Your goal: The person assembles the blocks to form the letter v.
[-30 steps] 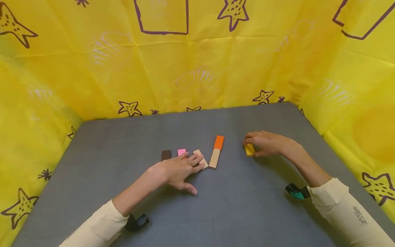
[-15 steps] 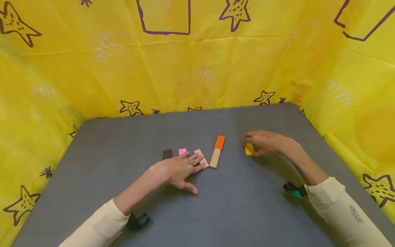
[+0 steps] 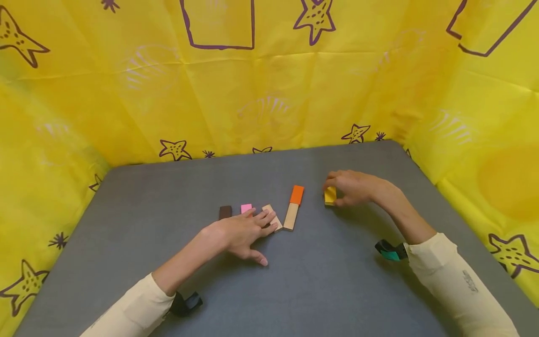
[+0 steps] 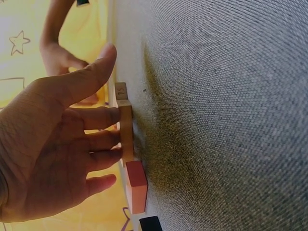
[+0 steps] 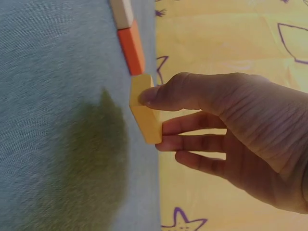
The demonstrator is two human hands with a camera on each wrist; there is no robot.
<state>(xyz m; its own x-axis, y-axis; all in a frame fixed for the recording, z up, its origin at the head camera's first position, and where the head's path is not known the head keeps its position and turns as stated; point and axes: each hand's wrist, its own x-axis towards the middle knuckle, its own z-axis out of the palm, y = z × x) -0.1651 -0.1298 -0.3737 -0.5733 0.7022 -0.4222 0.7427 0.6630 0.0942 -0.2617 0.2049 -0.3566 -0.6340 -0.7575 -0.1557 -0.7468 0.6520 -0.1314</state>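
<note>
Leftward and slightly far-ward went the yellow block [image 3: 330, 196], pinched in my right fingers [image 5: 192, 143], long axis near-to-far, apart from and right of the orange block [image 3: 296, 194]; my left fingers [image 4: 98, 118] lay outstretched.

The person's left arm [image 3: 183, 262], in a cream cloth sleeve [image 3: 130, 304] that stops short of the wrist, slants in from the lower left. Its bare left grip [image 3: 242, 233] is palm down, the left fingers [image 4: 103, 139] extended and the left thumb [image 4: 89, 79] spread well away from them. The right arm [image 3: 406, 215], in a matching cream cloth sleeve [image 3: 459, 285], angles in from the lower right. Its bare right grip [image 3: 353, 186] points leftward, the right thumb [image 5: 183, 94] opposing bent right fingers [image 5: 192, 143] in a pinch.
</note>
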